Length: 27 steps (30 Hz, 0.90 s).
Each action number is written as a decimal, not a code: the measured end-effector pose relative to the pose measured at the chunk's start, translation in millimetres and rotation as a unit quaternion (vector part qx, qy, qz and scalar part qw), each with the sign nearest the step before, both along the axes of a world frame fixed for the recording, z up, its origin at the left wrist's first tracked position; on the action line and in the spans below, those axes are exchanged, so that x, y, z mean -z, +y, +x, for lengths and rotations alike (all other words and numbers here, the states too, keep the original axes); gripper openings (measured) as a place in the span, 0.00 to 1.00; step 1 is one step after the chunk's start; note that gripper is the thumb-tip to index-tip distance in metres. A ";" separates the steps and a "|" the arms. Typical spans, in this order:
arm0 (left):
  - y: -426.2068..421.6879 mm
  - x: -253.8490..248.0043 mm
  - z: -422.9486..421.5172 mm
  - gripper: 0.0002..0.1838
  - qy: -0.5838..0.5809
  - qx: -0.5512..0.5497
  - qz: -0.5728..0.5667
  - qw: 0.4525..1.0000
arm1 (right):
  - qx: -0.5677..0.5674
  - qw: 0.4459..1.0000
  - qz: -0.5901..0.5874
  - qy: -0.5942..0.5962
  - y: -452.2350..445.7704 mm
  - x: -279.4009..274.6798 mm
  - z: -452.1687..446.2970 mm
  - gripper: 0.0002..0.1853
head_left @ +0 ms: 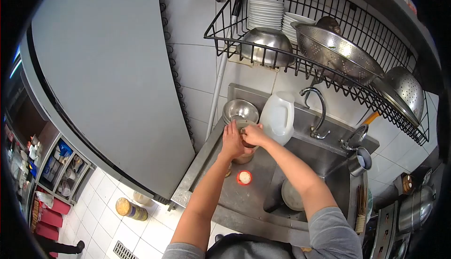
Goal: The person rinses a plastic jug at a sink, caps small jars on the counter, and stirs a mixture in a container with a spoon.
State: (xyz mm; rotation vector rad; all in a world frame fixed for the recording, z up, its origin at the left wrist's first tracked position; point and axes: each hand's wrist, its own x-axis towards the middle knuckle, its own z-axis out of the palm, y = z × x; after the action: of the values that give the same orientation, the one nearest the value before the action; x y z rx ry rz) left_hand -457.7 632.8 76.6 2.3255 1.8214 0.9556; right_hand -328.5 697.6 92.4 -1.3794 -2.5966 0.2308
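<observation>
Over the steel counter, my left hand point(232, 142) grips the side of a round container point(245, 127), its fingers stretched along the wall. My right hand point(253, 135) is closed at the container's opening; whatever it pinches is hidden by the fingers. Just below the hands shows the tan lower part of a jar point(244, 157), mostly covered. A small red-rimmed lid or cup with a pale inside point(244, 177) lies on the counter nearer to me. Behind the hands sit steel bowls point(241, 110), and a white plastic jug point(278, 118) stands to their right.
The sink point(314, 153) on the right holds a round pan point(293, 195) under a curved faucet point(321, 104). Above hangs a wire rack point(221, 38) with plates and colanders. A grey fridge-like panel point(108, 80) rises left. A jar point(131, 209) stands on the floor.
</observation>
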 end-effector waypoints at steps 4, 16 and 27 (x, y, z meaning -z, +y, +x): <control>4.3 6.3 -2.0 0.73 -0.032 0.000 -0.014 0.999 | 0.033 0.989 0.076 0.122 2.0 10.4 -9.2 0.08; 5.1 7.7 -0.2 0.72 0.006 -0.002 0.012 1.000 | -0.001 0.998 0.034 0.045 7.4 15.3 -8.9 0.09; 0.7 3.6 -1.9 0.74 -0.075 0.002 -0.028 0.997 | -0.049 0.995 0.085 0.000 -0.1 -11.4 12.8 0.10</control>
State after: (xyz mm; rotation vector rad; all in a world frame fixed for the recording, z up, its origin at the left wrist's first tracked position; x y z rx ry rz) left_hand -459.6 633.5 73.1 2.1609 1.7631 1.0339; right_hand -315.7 697.5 103.7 -1.1955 -2.6180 0.0236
